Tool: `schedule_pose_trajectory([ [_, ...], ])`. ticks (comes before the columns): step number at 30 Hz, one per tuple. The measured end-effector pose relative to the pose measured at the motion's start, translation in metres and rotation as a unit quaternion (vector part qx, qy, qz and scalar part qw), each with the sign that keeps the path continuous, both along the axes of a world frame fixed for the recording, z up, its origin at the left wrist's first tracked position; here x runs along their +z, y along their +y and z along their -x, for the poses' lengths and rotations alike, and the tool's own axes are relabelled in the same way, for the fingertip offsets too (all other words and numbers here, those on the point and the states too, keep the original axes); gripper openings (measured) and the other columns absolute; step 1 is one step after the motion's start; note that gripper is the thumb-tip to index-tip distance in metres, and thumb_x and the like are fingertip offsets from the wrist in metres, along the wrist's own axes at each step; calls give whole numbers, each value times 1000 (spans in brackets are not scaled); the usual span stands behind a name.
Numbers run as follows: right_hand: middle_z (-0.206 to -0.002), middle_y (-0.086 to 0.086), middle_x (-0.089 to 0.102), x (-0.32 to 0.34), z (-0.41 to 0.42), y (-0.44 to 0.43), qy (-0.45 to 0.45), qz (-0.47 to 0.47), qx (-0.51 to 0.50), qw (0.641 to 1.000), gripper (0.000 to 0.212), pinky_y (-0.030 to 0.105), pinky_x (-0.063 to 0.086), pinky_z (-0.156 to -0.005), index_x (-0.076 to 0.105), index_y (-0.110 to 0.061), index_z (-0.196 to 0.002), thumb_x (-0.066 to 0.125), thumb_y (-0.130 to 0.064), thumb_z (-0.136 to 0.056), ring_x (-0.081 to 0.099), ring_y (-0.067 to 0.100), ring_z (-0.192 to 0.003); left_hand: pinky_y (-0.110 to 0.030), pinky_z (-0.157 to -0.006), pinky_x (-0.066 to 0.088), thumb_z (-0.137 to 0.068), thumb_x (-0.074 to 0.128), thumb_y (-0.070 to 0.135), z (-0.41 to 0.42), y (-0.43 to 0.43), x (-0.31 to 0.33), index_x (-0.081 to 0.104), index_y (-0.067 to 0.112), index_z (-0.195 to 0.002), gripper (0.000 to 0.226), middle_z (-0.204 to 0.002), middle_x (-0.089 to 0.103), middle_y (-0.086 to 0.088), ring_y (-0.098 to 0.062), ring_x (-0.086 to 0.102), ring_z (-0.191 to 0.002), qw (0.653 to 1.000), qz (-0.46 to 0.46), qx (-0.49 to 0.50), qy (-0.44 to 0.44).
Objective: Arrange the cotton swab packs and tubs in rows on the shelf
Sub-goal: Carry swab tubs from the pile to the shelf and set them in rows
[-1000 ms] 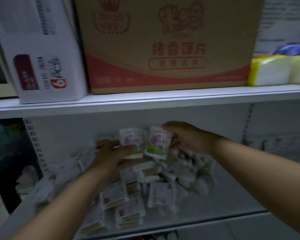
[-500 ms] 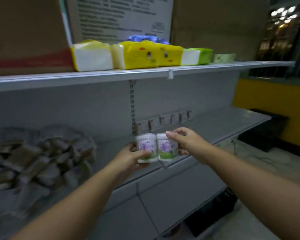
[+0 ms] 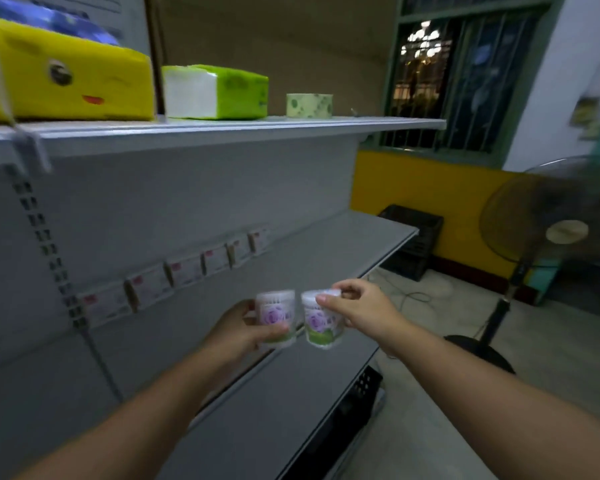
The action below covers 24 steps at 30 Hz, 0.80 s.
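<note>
I hold two small clear cotton swab tubs with purple flower labels side by side in the air. My left hand [image 3: 240, 330] grips the left tub [image 3: 277, 317] around its body. My right hand [image 3: 362, 308] holds the right tub [image 3: 321, 322] by its lid and upper rim. Both tubs hang in front of the bare grey middle shelf [image 3: 329, 247], just above its front edge. A row of several flat cotton swab packs [image 3: 184, 271] stands against the shelf's back panel. The pile of loose packs is out of view.
The upper shelf [image 3: 257, 128] carries yellow tissue packs [image 3: 66, 81], a green tissue pack [image 3: 215, 93] and a green tape roll [image 3: 309, 105]. A lower shelf [image 3: 284, 403] juts out below. A standing fan [image 3: 548, 223] and a black crate [image 3: 413, 240] are on the floor at right.
My view has swung right along the shelf, away from the pile of packs. Both hands carried the two tubs along, still held side by side.
</note>
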State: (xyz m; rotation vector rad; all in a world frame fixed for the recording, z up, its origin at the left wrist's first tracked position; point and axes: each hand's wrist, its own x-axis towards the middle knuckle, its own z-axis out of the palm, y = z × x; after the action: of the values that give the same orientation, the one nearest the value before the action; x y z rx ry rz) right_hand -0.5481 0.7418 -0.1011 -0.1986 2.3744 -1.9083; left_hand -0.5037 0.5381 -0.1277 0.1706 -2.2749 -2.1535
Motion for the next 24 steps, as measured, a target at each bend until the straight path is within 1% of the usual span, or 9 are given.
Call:
schedule_pose_trajectory([
  [2,-91,-4,65,4,28,16,13,-19,-11,1000,43,19,51,-68,61,-13,-108,80,-29,-72,63,9,-83,-32,-75,47,-69,82,14,38,12,-1,61,12,-109,45,-103,70,-7,-23,66,-93,1000,11,4,-4],
  [4,-93,-4,63,7,56,33,28,-29,-29,999,45,17,49,-68,59,-14,-111,80,-27,-73,61,9,-84,-29,-71,49,-69,81,10,74,27,-3,60,11,-108,44,-102,71,-8,-22,67,-90,1000,6,-2,1],
  [7,-101,-5,61,-4,92,61,25,-19,-66,997,49,18,50,-70,54,-17,-113,81,-24,-73,62,8,-88,-34,-75,56,-51,87,11,115,58,-13,62,6,-105,60,-98,72,-11,-22,69,-85,1000,8,13,12],
  [11,-105,2,65,-30,136,102,6,7,-105,994,48,21,50,-67,52,-15,-110,81,-20,-72,65,12,-90,-34,-72,55,-45,84,27,155,92,-27,64,18,-88,48,-82,73,1,-15,69,-75,997,48,67,1],
  [13,-107,3,66,-37,164,121,5,9,-109,994,45,24,50,-68,54,-16,-107,81,-20,-72,65,15,-92,-33,-72,54,-48,88,23,180,104,-30,64,19,-85,44,-80,72,4,-14,69,-75,994,66,83,5],
  [17,-108,5,65,-40,231,148,11,27,-81,996,43,30,51,-80,54,-14,-107,80,-17,-73,64,19,-96,-24,-66,51,-64,86,12,235,134,-32,60,22,-86,36,-83,69,6,-9,66,-74,990,77,120,15],
  [19,-105,5,64,-41,261,157,22,35,-56,998,43,26,50,-79,54,-14,-107,80,-16,-73,63,16,-94,-22,-65,50,-65,85,14,258,152,-34,58,23,-83,34,-82,67,8,-7,64,-74,985,83,148,12],
  [22,-98,-5,63,-42,300,163,47,37,-12,998,44,13,49,-68,52,-18,-109,79,-15,-74,61,7,-88,-22,-67,49,-65,85,18,284,173,-40,63,19,-90,34,-87,71,3,-10,66,-77,976,85,201,-2],
  [24,-98,-4,63,-45,322,161,62,23,16,998,41,17,52,-72,53,-22,-108,78,-18,-76,62,9,-89,-22,-67,49,-63,86,23,295,180,-43,65,19,-94,37,-88,72,4,-8,66,-77,970,93,224,-12],
])
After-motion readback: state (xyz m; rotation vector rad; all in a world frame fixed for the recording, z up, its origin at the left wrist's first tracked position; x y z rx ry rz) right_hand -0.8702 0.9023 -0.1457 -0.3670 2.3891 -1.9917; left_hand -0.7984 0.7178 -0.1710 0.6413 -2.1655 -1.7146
